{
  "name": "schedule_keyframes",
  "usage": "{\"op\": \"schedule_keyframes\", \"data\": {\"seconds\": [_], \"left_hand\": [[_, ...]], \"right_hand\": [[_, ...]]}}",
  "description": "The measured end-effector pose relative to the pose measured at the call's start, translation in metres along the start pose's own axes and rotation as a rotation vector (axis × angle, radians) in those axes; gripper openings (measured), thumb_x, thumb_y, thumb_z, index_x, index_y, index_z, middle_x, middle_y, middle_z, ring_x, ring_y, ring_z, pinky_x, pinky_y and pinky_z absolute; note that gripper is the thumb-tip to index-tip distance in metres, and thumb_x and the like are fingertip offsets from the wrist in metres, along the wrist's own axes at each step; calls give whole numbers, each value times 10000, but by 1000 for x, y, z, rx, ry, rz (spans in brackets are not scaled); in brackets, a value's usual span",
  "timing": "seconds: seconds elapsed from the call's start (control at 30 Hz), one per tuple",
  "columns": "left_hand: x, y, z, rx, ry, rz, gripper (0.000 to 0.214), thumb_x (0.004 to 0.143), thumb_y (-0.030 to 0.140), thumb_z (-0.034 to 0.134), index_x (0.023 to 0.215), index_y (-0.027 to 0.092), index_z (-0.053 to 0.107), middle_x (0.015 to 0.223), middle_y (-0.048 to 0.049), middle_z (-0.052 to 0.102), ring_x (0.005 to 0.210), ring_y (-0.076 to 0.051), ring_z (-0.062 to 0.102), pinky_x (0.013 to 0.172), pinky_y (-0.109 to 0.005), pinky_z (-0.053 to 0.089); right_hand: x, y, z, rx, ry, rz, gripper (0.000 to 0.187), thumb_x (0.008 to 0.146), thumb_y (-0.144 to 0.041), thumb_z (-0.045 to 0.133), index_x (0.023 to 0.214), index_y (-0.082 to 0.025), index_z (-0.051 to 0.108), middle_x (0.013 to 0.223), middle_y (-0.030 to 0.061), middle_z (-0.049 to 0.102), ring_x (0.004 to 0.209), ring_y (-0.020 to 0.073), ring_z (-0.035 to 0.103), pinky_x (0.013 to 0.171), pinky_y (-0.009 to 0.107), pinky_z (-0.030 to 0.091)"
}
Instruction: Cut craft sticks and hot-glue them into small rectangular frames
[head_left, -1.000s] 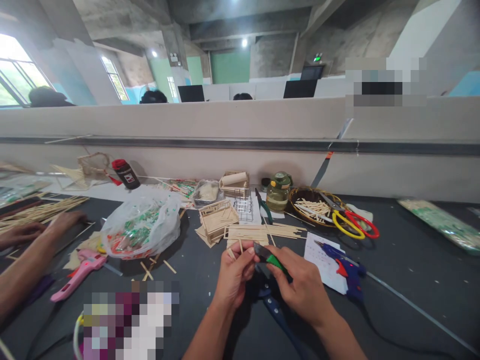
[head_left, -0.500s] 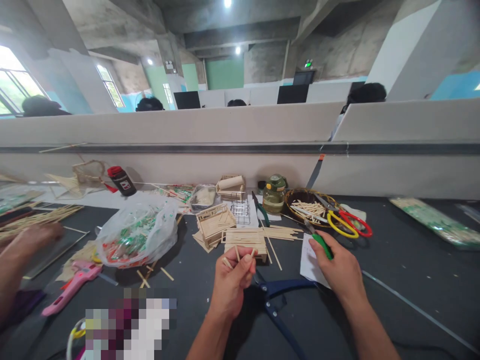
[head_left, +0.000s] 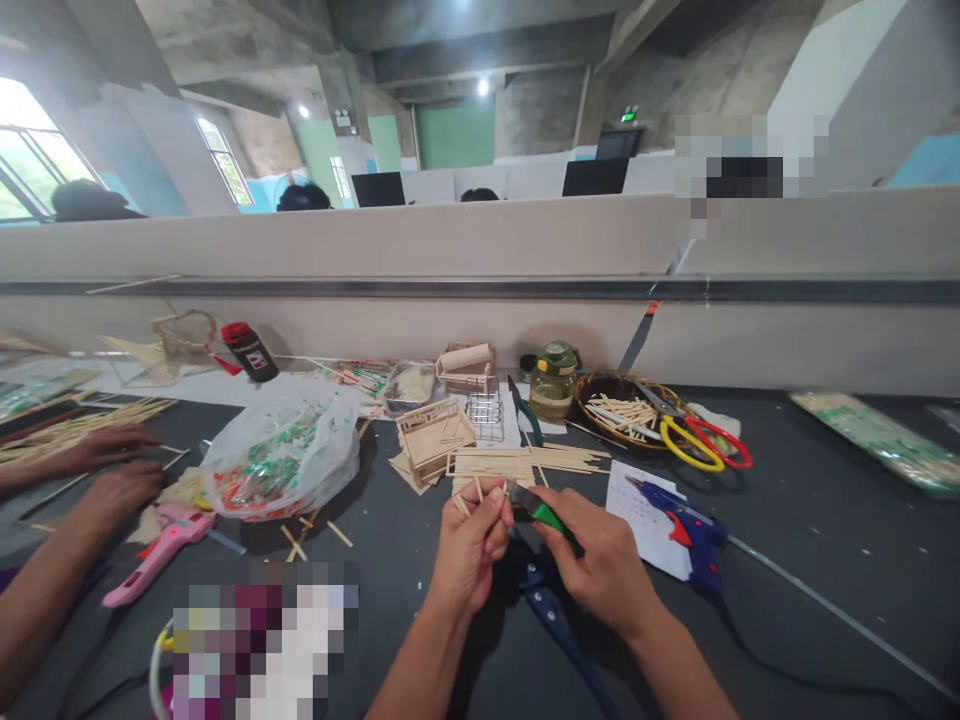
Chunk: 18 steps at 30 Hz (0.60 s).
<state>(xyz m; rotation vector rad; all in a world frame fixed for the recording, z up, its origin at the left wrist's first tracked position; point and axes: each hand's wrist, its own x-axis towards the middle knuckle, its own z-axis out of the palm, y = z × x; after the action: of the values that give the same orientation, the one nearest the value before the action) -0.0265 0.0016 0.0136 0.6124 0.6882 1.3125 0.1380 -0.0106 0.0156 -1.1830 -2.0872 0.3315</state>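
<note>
**At the table's near edge: cutter tip beside pinched sticks**

Head view. Low in the middle, just above the dark table [head_left: 787,560]: left hand [head_left: 471,548] closed narrow, pinching short sticks [head_left: 480,489] at the fingertips. Long axis of the sticks roughly upright, leaning a little, with one more end jutting out leftward at a slant. To the right and slightly nearer: right hand [head_left: 604,570], wrapped round the green grip of a cutter [head_left: 534,507]. Long axis of the cutter slanting up and left out of the fist, dark tip aimed at the left thumb and just beside the sticks. Touching or barely apart: cannot tell. Blades parted or closed: too small to tell. Hence sticks up and to the left of the right hand, set across the cutter's line rather than along it.

Flat on the table under both hands: blue-handled shears [head_left: 546,600], untouched. Just beyond the left hand, a mat [head_left: 491,463] of laid sticks, and behind that a small stick house [head_left: 433,435]. Near the right hand, on its right: paper [head_left: 637,532] with a blue glue gun [head_left: 686,522] lying on it. Farther back, a basket [head_left: 583,398] with scissors [head_left: 705,443] over its right rim. Left of centre, a bag [head_left: 285,455]. At far left, a co-worker's hand [head_left: 120,493], just beside a pink glue gun [head_left: 154,553].
</note>
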Motion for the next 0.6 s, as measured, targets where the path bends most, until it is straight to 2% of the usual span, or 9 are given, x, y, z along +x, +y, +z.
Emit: {"op": "schedule_keyframes", "data": {"seconds": [0.5, 0.6], "left_hand": [[-3, 1, -1, 45, -29, -12, 231, 770, 313, 713, 883, 131, 627, 559, 44, 518, 368, 14, 204, 352, -131, 124], [-5, 1, 2, 81, -16, 11, 243, 768, 321, 714, 891, 127, 633, 552, 42, 518, 372, 9, 204, 358, -141, 117]], "right_hand": [[2, -4, -1, -42, -12, 11, 313, 943, -296, 424, 1210, -217, 566, 940, 71, 665, 844, 195, 635, 731, 299, 494], [2, 5, 0, -71, -12, 40, 323, 937, -306, 425, 1203, -212, 584, 992, 75, 685, 875, 195, 652, 749, 300, 507]]}}
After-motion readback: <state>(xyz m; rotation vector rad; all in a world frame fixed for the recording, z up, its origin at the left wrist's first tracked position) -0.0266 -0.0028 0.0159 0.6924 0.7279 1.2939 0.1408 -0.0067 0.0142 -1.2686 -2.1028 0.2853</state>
